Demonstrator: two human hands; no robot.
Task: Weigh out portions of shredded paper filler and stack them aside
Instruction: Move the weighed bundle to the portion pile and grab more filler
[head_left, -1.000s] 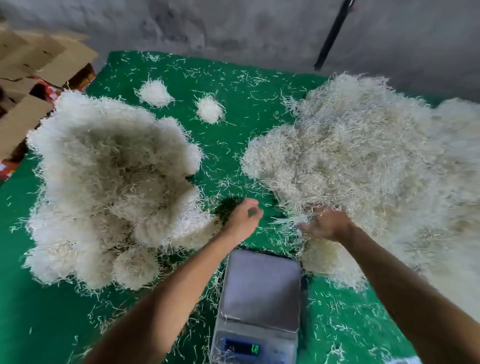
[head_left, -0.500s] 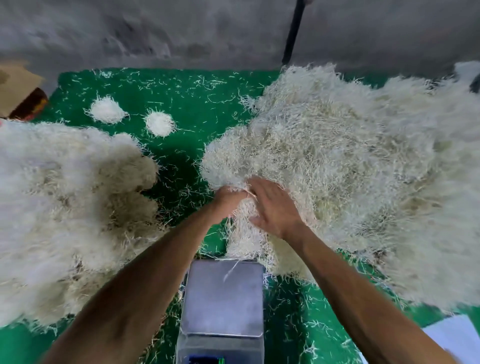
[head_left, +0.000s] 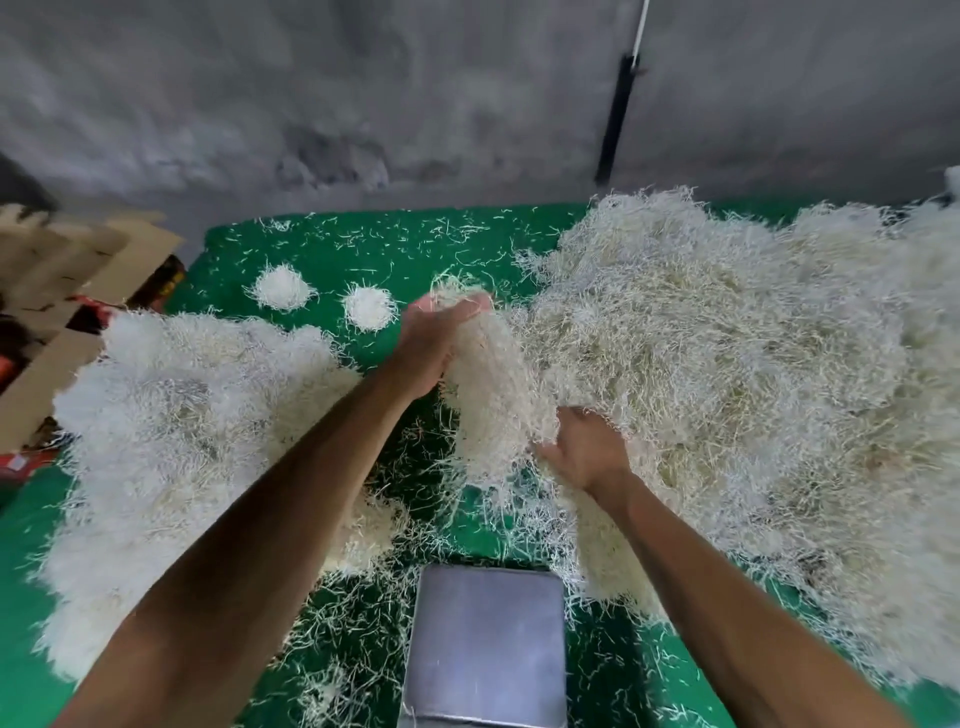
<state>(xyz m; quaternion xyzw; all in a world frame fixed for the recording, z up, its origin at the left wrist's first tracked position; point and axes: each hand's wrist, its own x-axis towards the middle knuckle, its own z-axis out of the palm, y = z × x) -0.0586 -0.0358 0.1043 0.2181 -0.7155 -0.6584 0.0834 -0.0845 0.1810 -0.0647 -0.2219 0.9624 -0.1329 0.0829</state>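
A big loose heap of pale shredded paper filler (head_left: 753, 374) covers the right side of the green mat. My left hand (head_left: 431, 343) and my right hand (head_left: 587, 452) hold a long clump of filler (head_left: 488, 395) between them, lifted off the heap's left edge. The left hand grips its upper end, the right hand cups its lower side. A pile of rounded weighed portions (head_left: 176, 441) lies on the left. The steel scale platform (head_left: 485, 639) sits bare at the bottom centre, below the clump.
Two small round tufts of filler (head_left: 280, 286) (head_left: 370, 307) lie at the back of the green mat (head_left: 395, 249). Flattened cardboard boxes (head_left: 67, 291) lean at the far left. A grey wall with a black rod (head_left: 618, 114) closes the back. Loose strands litter the mat.
Both hands have risen from the heap's edge with a clump of filler pulled free. The left hand moved up and away; the view tilted back to the left.
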